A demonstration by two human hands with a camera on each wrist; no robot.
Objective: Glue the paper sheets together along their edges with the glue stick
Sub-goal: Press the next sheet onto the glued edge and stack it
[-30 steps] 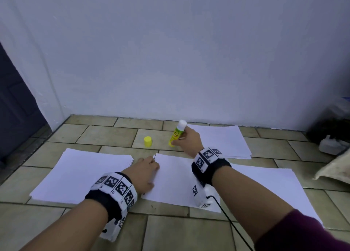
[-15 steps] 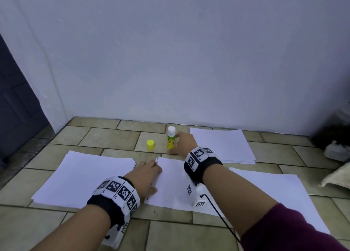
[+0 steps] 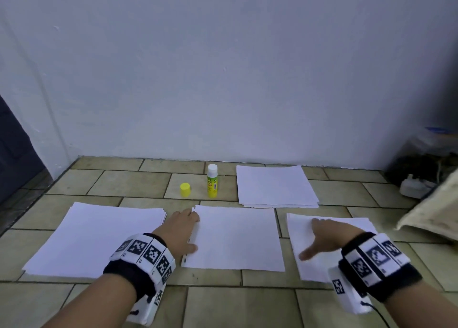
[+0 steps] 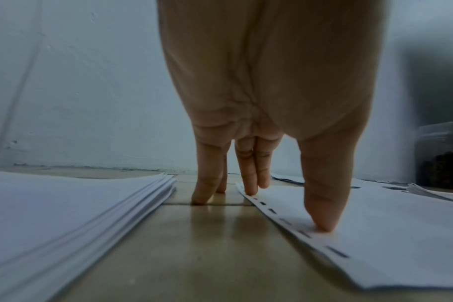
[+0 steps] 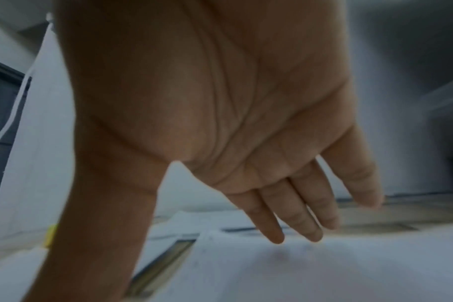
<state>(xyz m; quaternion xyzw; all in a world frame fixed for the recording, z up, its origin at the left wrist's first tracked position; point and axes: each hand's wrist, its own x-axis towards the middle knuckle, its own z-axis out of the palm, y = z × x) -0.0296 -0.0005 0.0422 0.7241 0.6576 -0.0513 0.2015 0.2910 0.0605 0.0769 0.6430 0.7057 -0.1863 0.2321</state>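
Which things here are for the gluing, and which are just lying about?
For the gluing: glue stick, its yellow cap, middle sheet under the left hand, right sheets below the right hand, left stack, far stack.

Lying about: white plug, cloth, dark clutter.

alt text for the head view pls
Two hands over white paper on a tiled floor: the left hand presses the middle sheet's left edge, the right hand hovers open over the right stack. An uncapped glue stick stands beside its yellow cap.
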